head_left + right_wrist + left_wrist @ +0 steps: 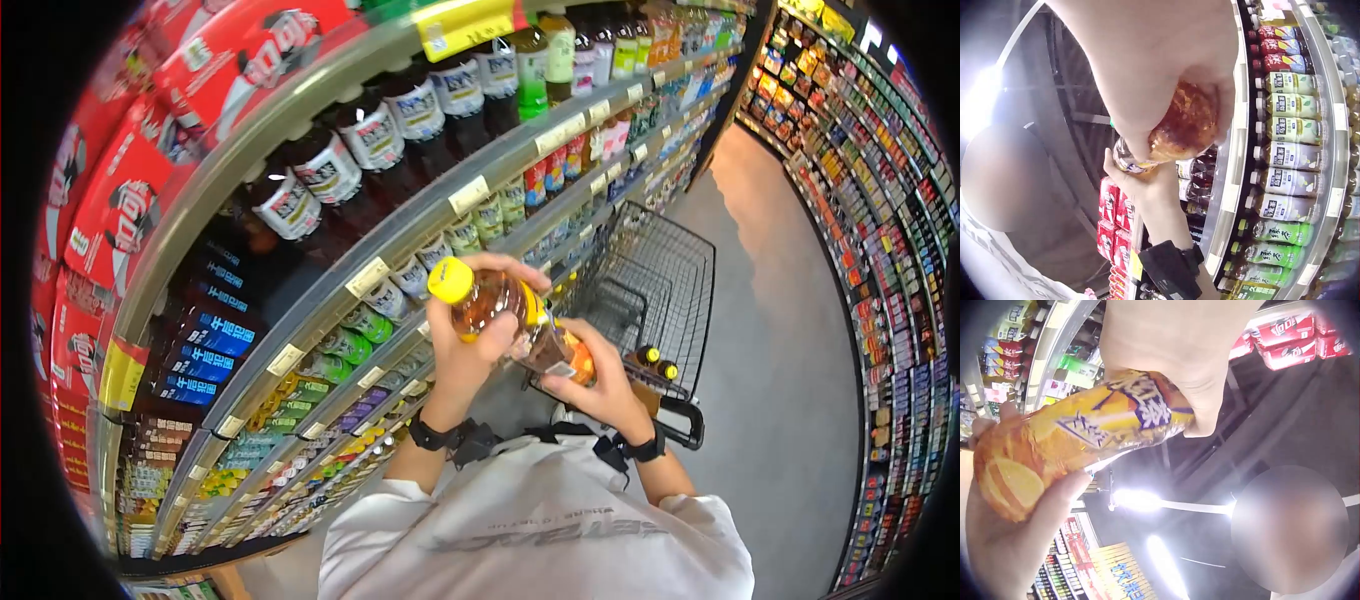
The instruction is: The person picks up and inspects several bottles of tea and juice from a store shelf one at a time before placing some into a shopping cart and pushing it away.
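Note:
Both hands hold one bottle of brown tea [488, 296] with a yellow cap and a yellow-orange label, tilted in front of the chest. In the head view my left hand [468, 345] grips the upper part just below the cap, its thumb across the front. My right hand [606, 388] wraps the base end. The left wrist view shows the label [1094, 431], with a lemon slice printed near the base. There the left hand [1163, 340] covers the cap. In the right wrist view the right hand [1154, 69] hides much of the bottle's lower part.
Drink shelves [560, 135] run close along the left, with large dark bottles [372, 135] on an upper row. Red drink cartons [115, 215] are stacked at far left. A black wire shopping cart [714, 270] stands ahead, holding yellow-capped bottles [650, 355]. More shelves [880, 300] line the right.

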The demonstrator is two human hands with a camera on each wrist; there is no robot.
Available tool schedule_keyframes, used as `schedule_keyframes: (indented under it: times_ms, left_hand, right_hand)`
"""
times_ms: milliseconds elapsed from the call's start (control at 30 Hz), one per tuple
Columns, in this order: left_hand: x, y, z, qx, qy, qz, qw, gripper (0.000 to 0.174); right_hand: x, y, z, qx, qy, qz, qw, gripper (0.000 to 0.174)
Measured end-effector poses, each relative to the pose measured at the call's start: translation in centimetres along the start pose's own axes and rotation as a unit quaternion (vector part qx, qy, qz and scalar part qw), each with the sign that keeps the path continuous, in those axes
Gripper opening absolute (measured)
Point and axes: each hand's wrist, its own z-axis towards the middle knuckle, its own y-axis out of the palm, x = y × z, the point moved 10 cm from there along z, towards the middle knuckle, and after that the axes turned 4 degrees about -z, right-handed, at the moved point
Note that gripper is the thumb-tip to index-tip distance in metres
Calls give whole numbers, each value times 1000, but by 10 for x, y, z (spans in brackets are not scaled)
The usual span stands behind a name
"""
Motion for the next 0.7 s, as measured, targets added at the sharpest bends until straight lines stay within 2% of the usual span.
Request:
schedule_keyframes:
  times_ms: [100, 200, 333, 500, 600, 667, 700]
  left_hand:
    - [-18, 17, 11, 22, 0, 5, 1000, 44]
    - [-41, 31, 17, 16, -20, 6, 1000, 45]
    - [-67, 64, 27, -69, -22, -18, 997, 50]
    - [-102, 90, 37, -74, -56, -23, 995, 49]
    - [-118, 101, 40, -114, -39, 9, 993, 47]
    - [-129, 109, 39, -115, -70, 75, 988, 50]
    - [-135, 110, 35, -111, -89, 150, 978, 53]
  right_hand:
    - [2, -27, 0, 42, 10, -40, 998, 67]
    - [5, -53, -6, 88, -19, -82, 993, 69]
    - [22, -81, -20, 118, -8, -71, 990, 70]
    - [48, -108, -32, 144, 24, -77, 986, 73]
    - [68, -115, -36, 121, 64, -5, 991, 73]
    - [60, -128, -33, 102, 16, -52, 993, 70]
    - [60, -138, -35, 115, 29, -40, 992, 68]
